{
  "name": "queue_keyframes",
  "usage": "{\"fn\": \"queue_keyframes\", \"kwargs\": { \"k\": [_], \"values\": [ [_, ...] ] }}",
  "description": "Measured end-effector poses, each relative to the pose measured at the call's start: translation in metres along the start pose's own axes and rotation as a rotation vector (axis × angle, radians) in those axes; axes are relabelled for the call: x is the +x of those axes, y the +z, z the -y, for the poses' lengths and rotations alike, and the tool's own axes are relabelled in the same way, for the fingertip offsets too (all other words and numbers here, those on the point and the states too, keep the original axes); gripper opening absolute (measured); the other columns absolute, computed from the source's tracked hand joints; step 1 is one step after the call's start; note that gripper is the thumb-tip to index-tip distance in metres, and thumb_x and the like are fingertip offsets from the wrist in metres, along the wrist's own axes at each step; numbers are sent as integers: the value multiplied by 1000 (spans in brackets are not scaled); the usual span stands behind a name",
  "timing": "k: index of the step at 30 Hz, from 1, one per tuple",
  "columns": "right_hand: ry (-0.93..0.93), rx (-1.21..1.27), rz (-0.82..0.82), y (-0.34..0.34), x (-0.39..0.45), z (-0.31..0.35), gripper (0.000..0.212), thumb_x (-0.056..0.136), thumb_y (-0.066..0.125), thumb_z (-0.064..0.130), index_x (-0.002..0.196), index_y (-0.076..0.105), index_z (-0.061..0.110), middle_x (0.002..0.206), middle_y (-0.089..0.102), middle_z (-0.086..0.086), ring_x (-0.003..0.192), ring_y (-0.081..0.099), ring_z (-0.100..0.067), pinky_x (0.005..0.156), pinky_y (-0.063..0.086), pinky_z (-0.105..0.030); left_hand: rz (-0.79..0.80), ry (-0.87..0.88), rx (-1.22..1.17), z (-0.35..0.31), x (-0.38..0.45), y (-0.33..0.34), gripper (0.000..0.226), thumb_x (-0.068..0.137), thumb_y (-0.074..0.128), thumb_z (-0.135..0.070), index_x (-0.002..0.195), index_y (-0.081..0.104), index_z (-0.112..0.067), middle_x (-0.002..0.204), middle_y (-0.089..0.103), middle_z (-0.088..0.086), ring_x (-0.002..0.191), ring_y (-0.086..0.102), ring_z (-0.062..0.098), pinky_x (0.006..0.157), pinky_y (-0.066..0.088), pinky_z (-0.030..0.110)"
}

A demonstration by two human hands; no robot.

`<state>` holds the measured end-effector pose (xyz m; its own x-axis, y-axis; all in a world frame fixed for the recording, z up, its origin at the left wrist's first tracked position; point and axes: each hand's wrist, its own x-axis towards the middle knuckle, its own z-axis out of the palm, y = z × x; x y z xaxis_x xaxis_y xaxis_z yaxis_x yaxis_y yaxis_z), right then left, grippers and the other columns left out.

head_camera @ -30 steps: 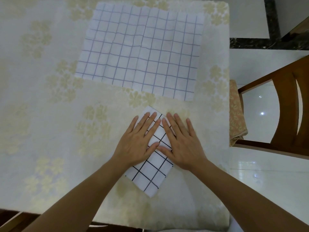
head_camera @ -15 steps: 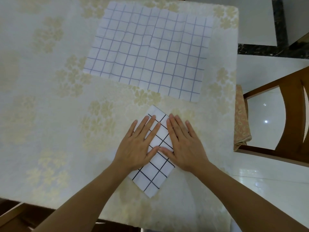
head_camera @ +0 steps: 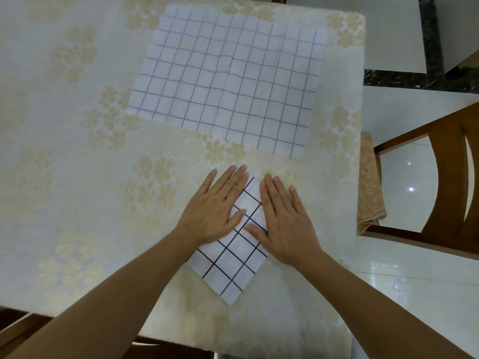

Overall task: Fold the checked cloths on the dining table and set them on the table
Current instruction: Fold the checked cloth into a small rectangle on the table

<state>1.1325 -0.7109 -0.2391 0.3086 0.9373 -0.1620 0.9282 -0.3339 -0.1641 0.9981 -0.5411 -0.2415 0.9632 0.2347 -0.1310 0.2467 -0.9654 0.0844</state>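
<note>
While left hand (head_camera: 212,207) and right hand (head_camera: 283,216) lie spread flat on the folded black-checked cloth (head_camera: 229,265), press outward evenly to sharpen creases.

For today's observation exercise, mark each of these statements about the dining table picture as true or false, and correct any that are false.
1. Both hands lie flat on the black-checked folded cloth. True: the left hand and the right hand press it with straight fingers.
2. The larger blue-checked cloth is folded into a small bundle. False: it lies spread out flat.
3. The larger cloth lies farther from the person than the folded one. True.
4. A wooden chair stands at the left side of the table. False: it stands at the right.
5. The two cloths overlap. False: a strip of tablecloth shows between them.
</note>
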Motion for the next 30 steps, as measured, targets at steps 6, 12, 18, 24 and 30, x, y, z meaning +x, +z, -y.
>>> {"fn": "queue_keyframes", "kwargs": {
  "k": [6, 12, 18, 24, 30],
  "values": [
    [35, -11, 15, 2, -2, -7, 88, 98, 21, 68, 156, 1, 5, 166, -6, -12, 153, -8, -24, 123, 13, -49, -7, -15, -14, 3, 4, 2, 73, 102, 26, -51, 158, 3, -10, 167, -3, 7, 154, -3, 20, 123, 15, 49],
    [38, 57, 11, -7, -2, -7, 85, 99, 21, 67, 157, 3, 7, 166, -3, -10, 153, -7, -23, 123, 13, -50, 2, 12, -58, 3, 5, -14, 68, 104, 24, -52, 159, 1, -20, 167, -4, 4, 154, -5, 19, 123, 14, 50],
    [100, 65, -141, -22, -10, -27, 57, 102, 37, 43, 148, 41, 8, 158, 33, -15, 148, 27, -30, 118, 26, -54, -46, 196, 7, 23, 29, -35, 51, 103, 37, -33, 152, 35, -18, 163, 27, 4, 151, 22, 21, 121, 21, 49],
    [113, 50, -208, -21, -7, -34, 32, 97, 48, 31, 121, 59, 13, 144, 49, -15, 136, 44, -32, 114, 31, -53, -67, 370, 64, 30, 65, -42, 37, 95, 56, -23, 129, 60, -10, 145, 53, 11, 137, 46, 28, 116, 32, 48],
    [123, 75, -229, -17, 2, -30, 20, 94, 55, 27, 105, 61, 13, 142, 50, -15, 134, 45, -33, 113, 32, -56, 13, 424, 96, 30, 80, -42, 41, 90, 55, -25, 128, 58, -9, 147, 50, 15, 139, 43, 29, 115, 33, 50]
  ]
}}
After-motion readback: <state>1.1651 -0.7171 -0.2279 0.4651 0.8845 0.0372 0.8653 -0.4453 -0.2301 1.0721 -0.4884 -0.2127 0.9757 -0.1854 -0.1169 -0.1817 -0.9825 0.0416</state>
